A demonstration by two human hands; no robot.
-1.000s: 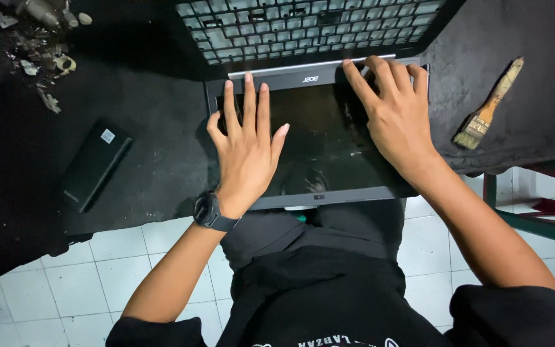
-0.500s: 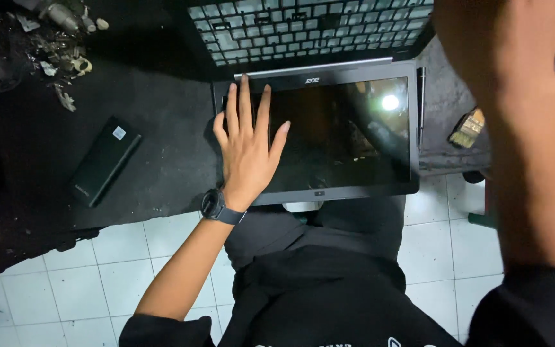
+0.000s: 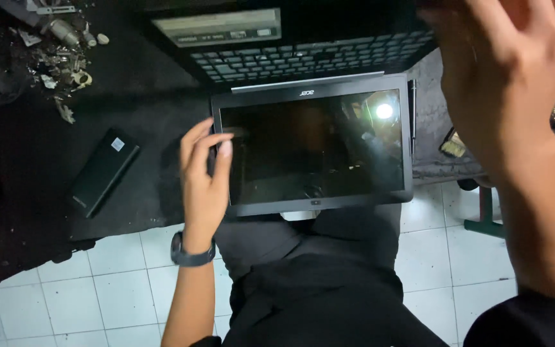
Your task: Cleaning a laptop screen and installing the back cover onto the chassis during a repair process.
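- While your left hand [image 3: 203, 177] grips the left bezel of the laptop screen [image 3: 313, 151], thumb and fingers pinching its edge, your right hand [image 3: 505, 71] is lifted well clear of the bench, close to the camera, with its fingers loosely spread and holding nothing.
- The step in hand looks to be working on the screen panel itself: the laptop is opened flat, and only one hand is on it.
- Your next move probably calls for the right hand to come down onto the opposite bezel, so that the panel is held evenly from both sides rather than twisted from one.
- The screen lies face up at the near edge of the dark worktable [image 3: 142, 103], its lower rim hanging a little over your lap. It is dark and unlit, glossy, with a bright lamp reflection near its upper right corner, framed by a grey bezel.
- The keyboard [image 3: 303, 61] lies beyond it, further from you, joined along the hinge line.
- A slim black rectangular device [image 3: 104, 172] rests on the table to the left, well apart from your left hand.
- A heap of small metal scraps and parts [image 3: 59, 48] sits at the far left corner.
- A paintbrush [image 3: 452, 144] shows partly behind your right forearm, just beside the screen's right edge.
- You wear a dark wristwatch [image 3: 191, 252] on the left wrist.
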